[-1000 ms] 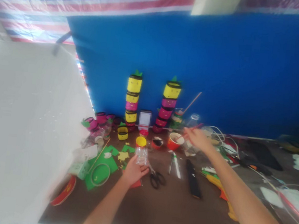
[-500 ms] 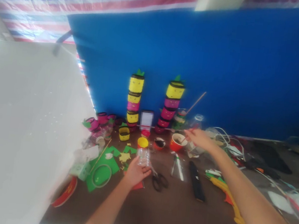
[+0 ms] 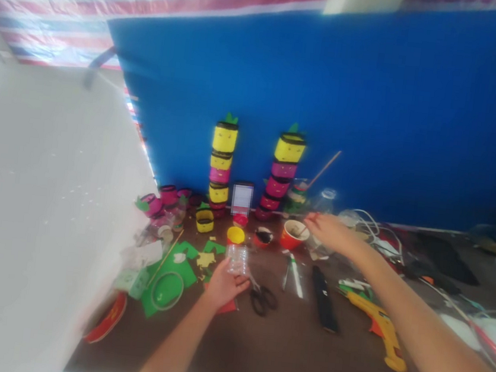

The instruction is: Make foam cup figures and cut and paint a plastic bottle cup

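Note:
My left hand [image 3: 225, 285] holds a clear plastic cup [image 3: 238, 259] over the middle of the table, its fingers round the lower part. Further back on the right, the fingers of my right hand [image 3: 321, 227] are pinched together on a thin stick [image 3: 304, 230] that reaches into a red paper cup [image 3: 292, 242] with a pale inside. Between the two hands stand a small dark-filled cup [image 3: 263, 237] and a yellow cup [image 3: 236, 235]. Black-handled scissors [image 3: 262, 300] lie just right of my left hand.
Two stacks of yellow and pink cups [image 3: 221, 162] stand by the blue wall [image 3: 373, 105]. Green sheets [image 3: 187, 271] and a tape ring [image 3: 167, 290] lie left. A black bar [image 3: 324, 299] and a yellow glue gun [image 3: 378, 323] lie right.
The whole view has shifted slightly. My right hand and forearm have moved a little left, showing more of the glue gun. My left hand keeps the clear cup.

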A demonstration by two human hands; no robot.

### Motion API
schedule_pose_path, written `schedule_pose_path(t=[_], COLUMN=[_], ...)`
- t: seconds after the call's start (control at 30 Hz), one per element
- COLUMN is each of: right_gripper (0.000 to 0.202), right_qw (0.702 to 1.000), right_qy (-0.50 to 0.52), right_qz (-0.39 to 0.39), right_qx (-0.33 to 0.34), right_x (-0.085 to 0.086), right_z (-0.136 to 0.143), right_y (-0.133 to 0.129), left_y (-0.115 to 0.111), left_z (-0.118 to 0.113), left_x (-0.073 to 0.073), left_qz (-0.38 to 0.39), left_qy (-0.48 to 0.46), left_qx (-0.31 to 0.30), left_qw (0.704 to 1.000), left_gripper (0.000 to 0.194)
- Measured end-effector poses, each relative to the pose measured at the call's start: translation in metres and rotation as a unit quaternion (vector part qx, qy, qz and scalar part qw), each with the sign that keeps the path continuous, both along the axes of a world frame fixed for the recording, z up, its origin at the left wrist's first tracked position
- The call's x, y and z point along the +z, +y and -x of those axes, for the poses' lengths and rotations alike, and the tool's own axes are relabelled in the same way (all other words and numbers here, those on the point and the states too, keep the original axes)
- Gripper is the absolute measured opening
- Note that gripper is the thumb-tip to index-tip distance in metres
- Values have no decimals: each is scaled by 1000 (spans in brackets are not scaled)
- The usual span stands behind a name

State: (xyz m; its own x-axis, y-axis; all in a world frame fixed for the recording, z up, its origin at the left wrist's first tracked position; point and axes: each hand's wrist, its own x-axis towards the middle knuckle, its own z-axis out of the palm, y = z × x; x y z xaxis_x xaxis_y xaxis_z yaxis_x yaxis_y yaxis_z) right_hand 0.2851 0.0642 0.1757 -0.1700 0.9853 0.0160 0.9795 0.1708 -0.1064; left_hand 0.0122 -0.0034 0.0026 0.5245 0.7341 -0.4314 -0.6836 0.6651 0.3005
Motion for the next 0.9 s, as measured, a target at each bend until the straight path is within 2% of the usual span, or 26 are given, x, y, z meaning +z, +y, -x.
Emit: schedule_pose_path(t=[0.33, 0.57, 0.77, 0.9], right_gripper=[31, 22, 23, 25], right_qw=[1000, 999, 998, 995], right_qy=[-7, 30, 56, 83], right_qz=[3, 10, 28, 32], right_qx=[-5, -25, -23, -54], right_x=[7, 9, -9, -18], right_z=[18, 9, 6, -3], right_y=[-11, -12, -4, 3], left_y=[0, 0, 1, 2], left_z=[1, 1, 2, 2], left_x=[-2, -4, -7, -6], left_qz=[-14, -15, -16, -10], left_qy=[-12, -7, -11, -9], left_qx=[-7, -4, -10, -10], left_qw=[1000, 1000, 1000, 1000], left_gripper=[36, 38, 36, 37])
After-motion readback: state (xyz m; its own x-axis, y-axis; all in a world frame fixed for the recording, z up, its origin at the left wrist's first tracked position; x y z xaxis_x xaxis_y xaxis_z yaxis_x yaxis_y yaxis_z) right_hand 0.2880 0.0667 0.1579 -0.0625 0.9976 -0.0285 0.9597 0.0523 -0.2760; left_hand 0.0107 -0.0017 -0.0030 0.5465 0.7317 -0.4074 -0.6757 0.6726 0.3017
